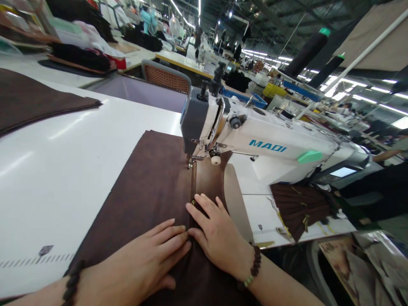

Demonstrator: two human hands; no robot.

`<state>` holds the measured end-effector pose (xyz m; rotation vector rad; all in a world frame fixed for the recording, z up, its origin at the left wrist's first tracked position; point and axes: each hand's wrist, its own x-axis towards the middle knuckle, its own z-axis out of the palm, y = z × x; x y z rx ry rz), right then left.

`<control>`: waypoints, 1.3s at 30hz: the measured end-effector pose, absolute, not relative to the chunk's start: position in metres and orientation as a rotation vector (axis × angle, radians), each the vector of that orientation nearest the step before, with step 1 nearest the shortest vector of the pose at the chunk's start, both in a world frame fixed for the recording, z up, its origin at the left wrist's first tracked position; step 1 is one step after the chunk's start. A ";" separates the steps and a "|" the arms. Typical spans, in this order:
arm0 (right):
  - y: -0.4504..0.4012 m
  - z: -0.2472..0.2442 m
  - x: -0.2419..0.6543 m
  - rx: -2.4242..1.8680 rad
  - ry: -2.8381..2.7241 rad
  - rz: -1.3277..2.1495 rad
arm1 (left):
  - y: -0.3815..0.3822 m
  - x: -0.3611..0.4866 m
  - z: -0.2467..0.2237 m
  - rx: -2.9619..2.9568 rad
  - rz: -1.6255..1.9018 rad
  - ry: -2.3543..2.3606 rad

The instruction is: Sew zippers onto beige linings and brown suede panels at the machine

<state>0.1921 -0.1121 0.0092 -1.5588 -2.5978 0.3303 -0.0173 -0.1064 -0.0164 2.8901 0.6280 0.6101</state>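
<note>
A dark brown leather-like panel lies under the presser foot of a white sewing machine. Along it, a zipper with a small brass-coloured pull runs from the foot toward me. My left hand rests flat on the panel, left of the zipper line, fingers stretched out. Just right of that line, my right hand lies spread on the panel, its fingertips beside the zipper pull. The two hands nearly meet at the zipper line. A lighter lining piece shows at the panel's right.
More brown panels lie stacked on the white table at left. Brown pieces with zippers sit right of the machine. A bin holding cut pieces stands at lower right. A woven-back chair is behind.
</note>
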 end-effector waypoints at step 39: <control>-0.089 0.011 0.203 -1.491 -2.670 0.319 | -0.097 -0.007 -0.020 2.904 0.605 0.699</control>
